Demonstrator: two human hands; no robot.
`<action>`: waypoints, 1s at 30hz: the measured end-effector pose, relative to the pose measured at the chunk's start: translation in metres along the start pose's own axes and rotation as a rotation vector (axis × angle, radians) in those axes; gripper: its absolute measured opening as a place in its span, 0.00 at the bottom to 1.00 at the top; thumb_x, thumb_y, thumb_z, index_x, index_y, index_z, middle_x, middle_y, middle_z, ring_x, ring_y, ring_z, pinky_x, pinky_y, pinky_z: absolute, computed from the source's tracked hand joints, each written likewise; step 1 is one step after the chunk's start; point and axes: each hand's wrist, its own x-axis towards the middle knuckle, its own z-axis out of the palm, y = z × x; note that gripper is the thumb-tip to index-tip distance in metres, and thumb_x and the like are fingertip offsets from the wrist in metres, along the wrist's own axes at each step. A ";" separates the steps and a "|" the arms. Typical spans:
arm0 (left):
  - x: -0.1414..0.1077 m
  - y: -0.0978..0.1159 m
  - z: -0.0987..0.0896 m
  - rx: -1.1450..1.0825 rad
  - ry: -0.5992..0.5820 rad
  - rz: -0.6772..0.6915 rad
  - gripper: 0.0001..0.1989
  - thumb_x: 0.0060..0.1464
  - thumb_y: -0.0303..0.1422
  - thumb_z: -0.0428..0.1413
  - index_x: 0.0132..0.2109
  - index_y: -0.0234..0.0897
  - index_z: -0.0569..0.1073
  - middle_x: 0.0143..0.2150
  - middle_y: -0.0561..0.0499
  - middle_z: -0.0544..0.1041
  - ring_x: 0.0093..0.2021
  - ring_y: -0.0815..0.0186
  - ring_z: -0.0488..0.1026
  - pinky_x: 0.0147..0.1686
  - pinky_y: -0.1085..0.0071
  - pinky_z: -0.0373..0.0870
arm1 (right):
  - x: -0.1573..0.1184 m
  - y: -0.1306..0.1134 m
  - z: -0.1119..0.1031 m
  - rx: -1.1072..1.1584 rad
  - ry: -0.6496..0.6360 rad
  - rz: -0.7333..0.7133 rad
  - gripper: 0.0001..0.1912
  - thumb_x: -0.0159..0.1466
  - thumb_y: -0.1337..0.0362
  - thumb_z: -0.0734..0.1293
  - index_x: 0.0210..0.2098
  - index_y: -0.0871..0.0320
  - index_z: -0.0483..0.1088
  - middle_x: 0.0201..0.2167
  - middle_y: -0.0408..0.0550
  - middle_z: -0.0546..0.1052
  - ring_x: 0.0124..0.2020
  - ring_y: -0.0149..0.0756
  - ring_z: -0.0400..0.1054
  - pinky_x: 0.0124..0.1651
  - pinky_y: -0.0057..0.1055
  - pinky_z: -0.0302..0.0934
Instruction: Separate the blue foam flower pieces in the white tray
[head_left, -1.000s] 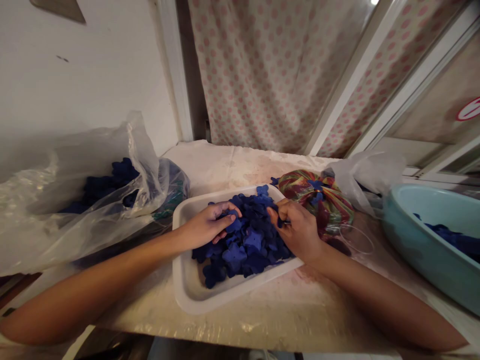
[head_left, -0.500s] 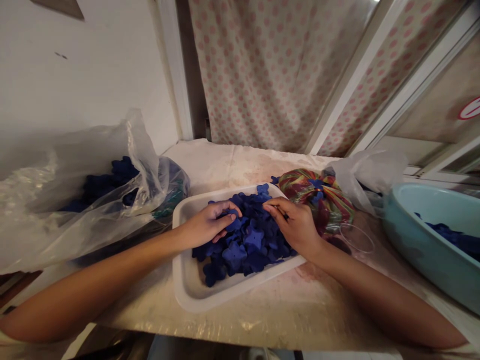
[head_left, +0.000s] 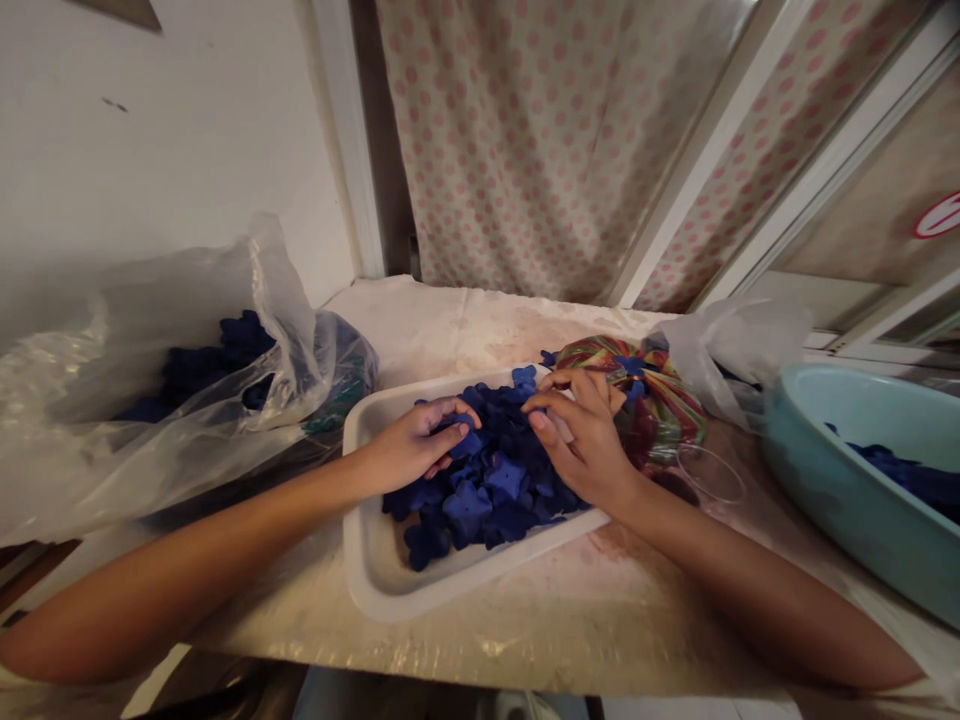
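Note:
A white tray holds a heap of dark blue flower-shaped pieces, thin like cloth petals. Over the heap's left part, my left hand pinches a blue flower-shaped piece between thumb and fingers. My right hand hovers above the tray's right side, thumb and fingers apart, with nothing visible in it. Its fingers curve toward the heap and partly cover the tray's far right corner.
On the left lies a clear plastic bag with blue pieces inside. Behind my right hand sits a striped red-green bundle, a thin ring beside it. A light-blue basin with blue pieces stands far right. A dotted curtain hangs behind.
My right hand's fingers have spread from a pinch, and the hand has lifted slightly. My left hand keeps its hold on the piece, almost unmoved.

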 end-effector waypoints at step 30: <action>-0.009 0.007 0.015 0.521 0.123 0.412 0.07 0.59 0.33 0.47 0.45 0.40 0.62 0.31 0.55 0.70 0.29 0.72 0.67 0.29 0.75 0.61 | 0.009 -0.002 0.007 0.386 -0.236 -0.110 0.08 0.62 0.63 0.64 0.28 0.59 0.63 0.29 0.42 0.71 0.34 0.30 0.64 0.41 0.31 0.52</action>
